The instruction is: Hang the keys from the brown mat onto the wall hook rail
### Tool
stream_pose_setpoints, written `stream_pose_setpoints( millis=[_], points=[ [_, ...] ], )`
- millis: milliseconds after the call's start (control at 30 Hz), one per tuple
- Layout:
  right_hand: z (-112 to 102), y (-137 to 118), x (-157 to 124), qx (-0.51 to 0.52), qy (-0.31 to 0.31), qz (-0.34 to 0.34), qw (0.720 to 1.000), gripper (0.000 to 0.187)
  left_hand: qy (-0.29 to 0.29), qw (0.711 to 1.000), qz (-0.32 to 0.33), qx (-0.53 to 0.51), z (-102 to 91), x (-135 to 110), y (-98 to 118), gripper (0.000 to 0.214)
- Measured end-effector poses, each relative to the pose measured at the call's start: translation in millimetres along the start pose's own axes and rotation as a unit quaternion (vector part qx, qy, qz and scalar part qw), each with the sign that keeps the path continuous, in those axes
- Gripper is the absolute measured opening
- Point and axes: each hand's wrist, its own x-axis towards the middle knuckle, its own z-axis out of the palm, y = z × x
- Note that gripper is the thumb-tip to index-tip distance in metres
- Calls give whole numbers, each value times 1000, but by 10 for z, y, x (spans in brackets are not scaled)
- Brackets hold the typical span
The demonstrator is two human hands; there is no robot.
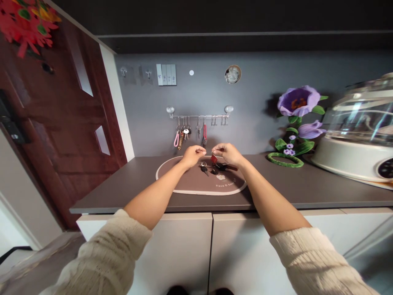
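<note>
My right hand (229,153) is closed in a pinch, with a small red tag (214,159) hanging just under its fingertips. Close by on its left, my left hand (194,156) has thumb and fingers pressed together; what they hold, if anything, is too small to make out. Below both hands, keys (204,169) with a ring lie on a brown oval mat (190,184) with a pale rim. More dark keys and a brown strap (230,167) lie under my right hand, partly hidden by it.
On the wall behind, a clear hook rail (199,116) carries several key sets, among them a pink loop (176,139) and a red strap (204,133). Purple fabric flowers (298,101) and a white appliance with a clear dome (353,157) stand right. A dark red door (61,123) is left.
</note>
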Motion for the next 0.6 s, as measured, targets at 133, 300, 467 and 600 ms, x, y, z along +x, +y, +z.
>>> stream_pose_setpoints(
  millis=[133,300,467,600],
  points=[
    [-1,-1,2,48,5,6,999,16,-4,1000,11,-18,7,-4,18,18],
    [6,-59,-15,121,9,23,992,22,-16,999,26,-42,27,-1,41,19],
    [37,-95,-25,196,-1,38,980,25,-30,997,43,-57,49,10,29,21],
    [70,-97,-19,246,6,52,968,26,-32,996,53,-60,52,6,44,23]
  ],
)
